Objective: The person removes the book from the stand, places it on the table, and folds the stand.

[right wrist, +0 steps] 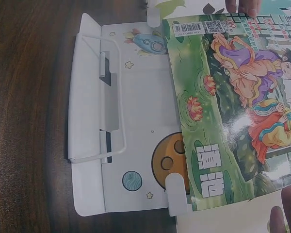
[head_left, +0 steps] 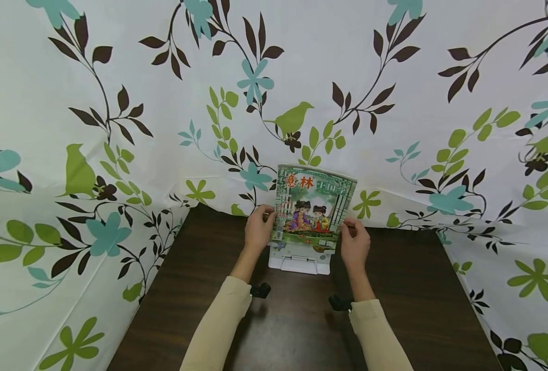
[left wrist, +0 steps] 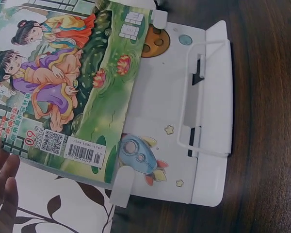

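Note:
A green magazine (head_left: 311, 208) with two cartoon children on its cover leans on a white book stand (head_left: 297, 264). My left hand (head_left: 259, 229) grips its left edge, and my right hand (head_left: 355, 245) holds the right edge, fingertips at the border. Close up in the left wrist view, the stand's white side clip (left wrist: 122, 187) lies at the magazine's lower corner. A matching clip (right wrist: 176, 194) shows in the right wrist view. The magazine's bottom edge sits above the stand's wire bar (left wrist: 182, 97), leaving printed rocket (left wrist: 139, 155) and planet pictures uncovered.
The stand rests on a dark brown wooden table (head_left: 297, 324). Behind it hangs a white cloth (head_left: 163, 118) with leaves, flowers and birds, covering the back and both sides. Black wrist cameras (head_left: 260, 290) sit on both forearms.

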A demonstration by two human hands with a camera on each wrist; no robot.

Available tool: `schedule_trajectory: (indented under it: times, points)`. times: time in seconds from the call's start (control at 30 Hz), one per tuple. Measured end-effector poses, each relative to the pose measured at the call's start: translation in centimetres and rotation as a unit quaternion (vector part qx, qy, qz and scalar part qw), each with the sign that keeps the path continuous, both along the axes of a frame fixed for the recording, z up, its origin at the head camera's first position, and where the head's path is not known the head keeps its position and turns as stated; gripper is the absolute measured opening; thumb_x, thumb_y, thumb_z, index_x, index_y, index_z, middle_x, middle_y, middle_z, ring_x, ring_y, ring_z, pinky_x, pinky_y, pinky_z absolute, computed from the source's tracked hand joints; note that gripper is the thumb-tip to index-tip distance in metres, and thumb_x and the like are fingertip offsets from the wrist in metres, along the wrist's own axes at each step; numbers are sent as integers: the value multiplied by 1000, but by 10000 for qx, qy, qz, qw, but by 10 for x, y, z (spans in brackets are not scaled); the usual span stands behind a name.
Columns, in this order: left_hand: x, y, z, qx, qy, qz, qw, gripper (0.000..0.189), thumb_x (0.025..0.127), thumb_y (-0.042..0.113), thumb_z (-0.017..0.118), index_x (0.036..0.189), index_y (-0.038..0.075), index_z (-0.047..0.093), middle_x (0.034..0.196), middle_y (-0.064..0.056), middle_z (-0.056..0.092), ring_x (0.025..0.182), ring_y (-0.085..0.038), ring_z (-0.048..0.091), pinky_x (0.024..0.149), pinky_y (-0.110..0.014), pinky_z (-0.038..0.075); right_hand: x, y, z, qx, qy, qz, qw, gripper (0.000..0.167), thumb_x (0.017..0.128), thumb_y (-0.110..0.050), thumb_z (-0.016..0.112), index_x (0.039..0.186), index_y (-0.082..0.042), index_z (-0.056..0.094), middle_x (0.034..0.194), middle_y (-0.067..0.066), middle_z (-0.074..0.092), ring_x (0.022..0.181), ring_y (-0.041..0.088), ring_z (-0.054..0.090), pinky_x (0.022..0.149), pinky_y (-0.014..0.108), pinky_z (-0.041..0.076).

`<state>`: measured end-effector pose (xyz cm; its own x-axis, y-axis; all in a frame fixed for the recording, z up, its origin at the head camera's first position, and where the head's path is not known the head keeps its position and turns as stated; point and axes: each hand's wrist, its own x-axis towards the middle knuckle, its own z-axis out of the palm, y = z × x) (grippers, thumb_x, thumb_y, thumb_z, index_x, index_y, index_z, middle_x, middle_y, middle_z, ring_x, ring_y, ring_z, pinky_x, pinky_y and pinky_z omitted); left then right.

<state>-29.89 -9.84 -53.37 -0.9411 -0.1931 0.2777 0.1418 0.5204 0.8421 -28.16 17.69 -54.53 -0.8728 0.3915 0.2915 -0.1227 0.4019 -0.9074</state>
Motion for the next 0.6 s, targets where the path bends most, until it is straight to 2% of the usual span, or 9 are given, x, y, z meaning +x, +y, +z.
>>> schedule_trajectory:
  times: [0.3,0.6]
  points:
    - [5,0,6,83,52,25,9999,18,106,28,71,118,15,75,115,-6,79,109,-26,75,87,-52,59,5,-2,4,-104,-81,-15,9999,20,106,-19,71,121,-7,75,121,13,75,101,22,67,73,17,43]
    - [2,3,18,264,107,-35,9996,18,107,29,70,118,16,74,120,-6,78,113,-27,75,90,-53,60,3,1,10,-325,268,90,9991,21,106,-21,71,121,-7,75,125,13,74,95,5,63,73,16,47]
